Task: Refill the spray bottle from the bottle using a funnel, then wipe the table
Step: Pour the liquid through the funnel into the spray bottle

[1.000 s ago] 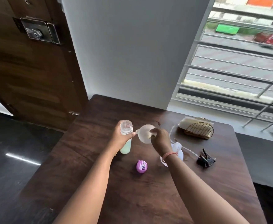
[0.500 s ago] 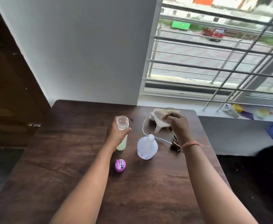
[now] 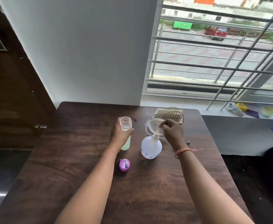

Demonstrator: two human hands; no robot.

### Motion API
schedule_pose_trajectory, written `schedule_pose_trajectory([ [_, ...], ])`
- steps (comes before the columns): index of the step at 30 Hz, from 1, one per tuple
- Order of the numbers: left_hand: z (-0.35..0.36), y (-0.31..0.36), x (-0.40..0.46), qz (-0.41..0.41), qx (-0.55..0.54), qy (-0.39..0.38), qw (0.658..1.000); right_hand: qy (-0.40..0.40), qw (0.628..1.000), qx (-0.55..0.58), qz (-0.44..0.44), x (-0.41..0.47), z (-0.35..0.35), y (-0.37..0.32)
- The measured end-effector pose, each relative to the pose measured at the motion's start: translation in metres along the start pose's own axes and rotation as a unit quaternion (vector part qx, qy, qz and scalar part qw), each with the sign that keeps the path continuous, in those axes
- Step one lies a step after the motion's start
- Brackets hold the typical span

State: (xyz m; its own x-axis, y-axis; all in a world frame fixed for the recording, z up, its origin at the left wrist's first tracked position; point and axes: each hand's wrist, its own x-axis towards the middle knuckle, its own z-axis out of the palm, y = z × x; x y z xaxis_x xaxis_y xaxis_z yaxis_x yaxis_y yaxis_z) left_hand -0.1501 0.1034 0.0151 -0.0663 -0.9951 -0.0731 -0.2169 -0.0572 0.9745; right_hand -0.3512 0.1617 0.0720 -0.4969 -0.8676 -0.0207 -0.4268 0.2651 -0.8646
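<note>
Your work surface is a dark wood-grain table (image 3: 68,183) with rounded far corners, its far edge set against the wall and window sill. Near the middle of the tabletop you have a clear bottle (image 3: 125,135) of pale green liquid standing upright with its mouth uncapped, and just to its right the white spray bottle (image 3: 151,148), also upright. Nearer your edge, in front of the bottle, lies its purple cap (image 3: 124,165). At the far right corner sits a wire holder (image 3: 173,116) with a pale cloth (image 3: 160,112) in it.
</note>
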Motion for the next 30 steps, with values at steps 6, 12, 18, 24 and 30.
schedule_pose_trajectory([
  [6, 0.000, 0.003, -0.004, 0.005, -0.004, 0.003, 1.000, -0.021, 0.999, -0.048, -0.011, -0.005, 0.007, 0.012],
  [12, 0.002, -0.007, -0.012, -0.036, -0.009, 0.006, 0.999, -0.036, 0.998, -0.006, -0.058, -0.006, -0.002, 0.012],
  [18, 0.002, -0.011, -0.016, -0.057, -0.008, -0.013, 0.998, -0.023, 0.988, 0.151, -0.015, -0.014, -0.007, 0.016],
  [24, 0.003, -0.018, -0.014, -0.056, -0.003, -0.022, 0.998, -0.065, 0.979, 0.172, 0.089, -0.027, 0.001, 0.047],
  [30, 0.000, -0.005, -0.023, 0.001, 0.083, -0.019, 0.996, -0.132, 0.985, 0.090, 0.066, -0.038, 0.023, 0.059],
])
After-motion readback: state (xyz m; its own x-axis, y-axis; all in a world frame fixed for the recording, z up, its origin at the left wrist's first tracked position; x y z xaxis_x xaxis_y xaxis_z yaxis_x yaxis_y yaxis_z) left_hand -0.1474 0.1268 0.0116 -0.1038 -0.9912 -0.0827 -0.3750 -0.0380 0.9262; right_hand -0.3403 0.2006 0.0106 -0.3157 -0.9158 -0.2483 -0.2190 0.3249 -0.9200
